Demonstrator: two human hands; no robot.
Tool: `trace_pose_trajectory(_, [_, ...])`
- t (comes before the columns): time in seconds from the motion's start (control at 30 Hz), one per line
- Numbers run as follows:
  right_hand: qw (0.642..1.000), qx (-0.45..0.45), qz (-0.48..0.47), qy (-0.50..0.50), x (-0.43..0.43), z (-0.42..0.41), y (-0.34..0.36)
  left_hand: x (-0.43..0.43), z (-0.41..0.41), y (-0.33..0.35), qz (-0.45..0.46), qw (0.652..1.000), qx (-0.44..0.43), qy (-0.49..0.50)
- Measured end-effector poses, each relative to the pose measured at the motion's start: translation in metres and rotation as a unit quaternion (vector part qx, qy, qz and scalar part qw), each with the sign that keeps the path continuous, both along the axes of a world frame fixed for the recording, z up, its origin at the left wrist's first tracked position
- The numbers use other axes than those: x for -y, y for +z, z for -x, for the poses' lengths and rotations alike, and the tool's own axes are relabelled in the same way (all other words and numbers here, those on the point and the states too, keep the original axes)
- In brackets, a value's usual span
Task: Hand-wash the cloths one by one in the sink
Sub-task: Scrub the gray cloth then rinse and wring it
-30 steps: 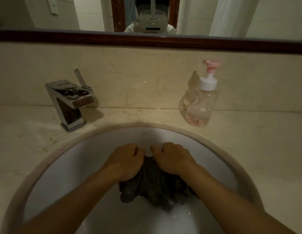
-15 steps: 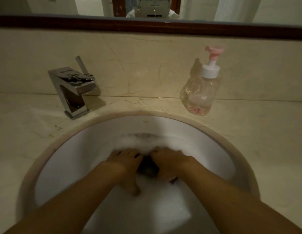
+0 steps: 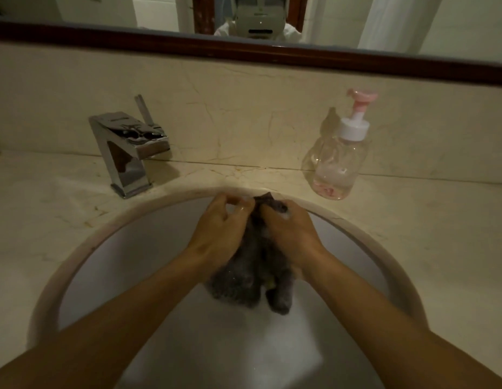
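Gripping one dark wet cloth [image 3: 244,279] inside the white sink [image 3: 131,262] are the left hand [image 3: 218,234] and right hand [image 3: 292,234].

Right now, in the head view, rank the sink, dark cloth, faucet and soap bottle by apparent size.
1. sink
2. dark cloth, narrowly, though partly hidden
3. faucet and soap bottle look alike, so I won't rank them.

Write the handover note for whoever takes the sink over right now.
Left hand: grip on the cloth at its top edge.
Right hand: grip on the same edge, close beside it.
The cloth is dark and wet, hanging between both hands over the sink.
Done: wetted, some suds on it.
Left: rub, rinse, wring; no other cloths in view.
Soap bottle stands behind the sink, to the right.
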State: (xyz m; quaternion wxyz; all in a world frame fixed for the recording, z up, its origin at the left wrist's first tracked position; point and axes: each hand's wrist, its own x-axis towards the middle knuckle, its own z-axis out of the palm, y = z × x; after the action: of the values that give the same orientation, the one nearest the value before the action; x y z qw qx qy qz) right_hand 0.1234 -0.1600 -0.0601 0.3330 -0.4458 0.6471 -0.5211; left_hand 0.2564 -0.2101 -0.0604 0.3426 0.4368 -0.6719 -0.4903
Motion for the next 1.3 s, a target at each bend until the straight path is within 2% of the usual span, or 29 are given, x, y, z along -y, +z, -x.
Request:
trace_pose_trajectory(0.1, [0.999,0.005,0.035,0.017,-0.01,-0.028,-0.003,0.005,-0.007,0.0,0.038,0.997,0.012,0.063])
trace_pose_trajectory(0.2, [0.999,-0.001,0.053,0.012,-0.015,-0.043,-0.007,0.005,-0.011,0.002,0.031,0.994,-0.015,0.101])
trace_pose_trajectory(0.3, [0.998,-0.024,0.047,-0.036,-0.004,-0.022,-0.006,-0.019,0.003,0.008,0.073,0.996,0.012,0.051])
trace_pose_trajectory(0.4, [0.999,0.008,0.007,-0.053,0.002,-0.007,-0.003,-0.036,0.016,0.008,0.117,0.992,0.036,0.002])
trace_pose_trajectory(0.5, [0.999,0.03,0.017,-0.029,-0.007,-0.021,-0.007,-0.013,0.003,0.006,0.089,0.992,0.074,0.042])
trace_pose_trajectory(0.6, [1.0,0.01,0.017,0.0,-0.014,-0.044,-0.009,0.002,-0.012,0.002,0.042,0.992,0.082,0.083])
trace_pose_trajectory(0.7, [0.999,-0.008,0.021,-0.035,-0.006,-0.031,-0.005,-0.012,-0.002,0.004,0.061,0.994,0.084,0.043])
trace_pose_trajectory(0.83, [0.997,0.038,-0.016,-0.068,-0.005,-0.015,-0.002,-0.027,0.014,0.003,0.09,0.992,0.091,0.009])
trace_pose_trajectory(0.93, [0.999,0.015,-0.012,-0.036,-0.013,-0.039,-0.005,-0.01,-0.002,0.005,0.07,0.986,0.141,0.055])
trace_pose_trajectory(1.0, [1.0,0.021,-0.008,-0.022,-0.016,-0.052,-0.005,-0.003,-0.011,0.005,0.055,0.985,0.131,0.093])
trace_pose_trajectory(1.1, [0.998,0.033,-0.032,-0.043,-0.011,-0.036,0.002,-0.016,-0.004,0.008,0.058,0.992,0.102,0.05])
trace_pose_trajectory(1.2, [0.992,0.087,-0.064,-0.064,-0.008,-0.011,0.011,-0.034,0.013,0.009,0.093,0.993,0.077,0.009])
trace_pose_trajectory(1.3, [0.994,0.085,-0.054,-0.04,-0.017,-0.024,0.008,-0.023,0.007,0.008,0.086,0.99,0.112,0.024])
